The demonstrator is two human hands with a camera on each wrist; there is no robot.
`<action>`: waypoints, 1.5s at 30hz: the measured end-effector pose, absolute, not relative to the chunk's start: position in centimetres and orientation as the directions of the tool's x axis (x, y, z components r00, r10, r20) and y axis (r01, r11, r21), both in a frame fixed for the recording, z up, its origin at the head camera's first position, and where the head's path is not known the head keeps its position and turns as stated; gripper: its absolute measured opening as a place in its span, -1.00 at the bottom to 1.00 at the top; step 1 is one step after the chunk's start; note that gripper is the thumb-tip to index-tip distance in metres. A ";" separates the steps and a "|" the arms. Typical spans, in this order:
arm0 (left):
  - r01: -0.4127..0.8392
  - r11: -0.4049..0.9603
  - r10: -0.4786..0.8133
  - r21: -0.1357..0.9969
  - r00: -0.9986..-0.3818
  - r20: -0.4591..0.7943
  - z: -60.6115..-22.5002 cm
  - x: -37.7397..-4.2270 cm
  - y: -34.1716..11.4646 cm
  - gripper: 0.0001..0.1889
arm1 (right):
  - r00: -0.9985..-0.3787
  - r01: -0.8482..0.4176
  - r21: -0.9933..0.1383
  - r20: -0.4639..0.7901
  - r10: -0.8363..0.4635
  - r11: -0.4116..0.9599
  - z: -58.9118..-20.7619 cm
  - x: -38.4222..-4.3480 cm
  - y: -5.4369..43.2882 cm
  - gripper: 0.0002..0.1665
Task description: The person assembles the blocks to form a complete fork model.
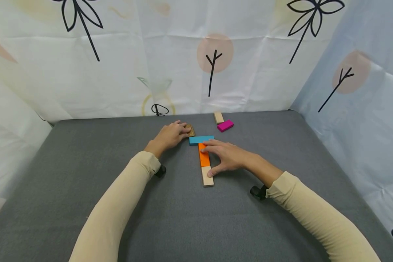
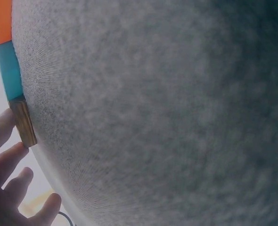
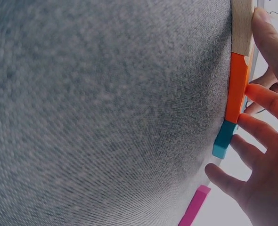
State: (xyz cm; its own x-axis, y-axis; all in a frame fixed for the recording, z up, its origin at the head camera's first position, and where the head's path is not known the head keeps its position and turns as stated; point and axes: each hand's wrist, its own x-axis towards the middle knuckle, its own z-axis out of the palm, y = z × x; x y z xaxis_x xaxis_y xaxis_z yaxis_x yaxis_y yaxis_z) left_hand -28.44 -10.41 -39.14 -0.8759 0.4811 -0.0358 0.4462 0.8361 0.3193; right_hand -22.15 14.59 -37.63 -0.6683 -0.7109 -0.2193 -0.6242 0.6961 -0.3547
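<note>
My left hand (image 1: 171,135) is at a brown wooden block (image 1: 191,130), mostly covered by the fingers in the head view. In the left wrist view, thumb and forefinger pinch that brown block (image 2: 23,121) near its two ends. It meets the left end of a blue block (image 1: 196,140) lying crosswise. Below the blue one, an orange block (image 1: 204,158) and a pale wooden block (image 1: 207,177) continue in a line toward me. My right hand (image 1: 230,155) spreads over this line, thumb touching the pale block and fingertips at the orange and blue blocks.
Behind the line, to the right, a magenta block (image 1: 225,126) lies beside another pale wooden block (image 1: 218,118). Grey cloth (image 1: 85,189) covers the table. A printed white curtain (image 1: 183,72) hangs along its back edge, and more fabric closes the sides.
</note>
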 end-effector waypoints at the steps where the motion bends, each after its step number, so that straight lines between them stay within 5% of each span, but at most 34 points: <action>1: 0.444 0.837 0.479 0.319 -0.877 -0.038 -39.1 -28.4 -10.4 -0.58 | -0.668 -0.624 -0.354 -0.219 -0.711 0.696 -37.6 -22.2 14.6 0.04; 33: 0.421 0.830 0.475 0.366 -0.878 -0.066 -39.0 -28.2 -10.5 -0.55 | -0.668 -0.626 -0.364 -0.205 -0.715 0.689 -37.3 -22.0 14.5 0.03; 45: 0.581 0.791 0.596 0.192 -0.802 -0.025 -39.1 -26.3 -9.1 -0.40 | -0.652 -0.674 -0.256 -0.235 -0.721 0.693 -37.2 -21.5 14.3 0.05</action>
State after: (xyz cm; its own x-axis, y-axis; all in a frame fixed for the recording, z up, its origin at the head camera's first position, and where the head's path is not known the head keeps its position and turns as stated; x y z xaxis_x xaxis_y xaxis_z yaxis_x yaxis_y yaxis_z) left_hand -26.30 -9.14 -39.08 -0.8025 0.5962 -0.0249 0.5814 0.7906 0.1925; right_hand -21.47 14.30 -37.18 -0.6519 -0.7209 -0.2353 -0.6739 0.6930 -0.2561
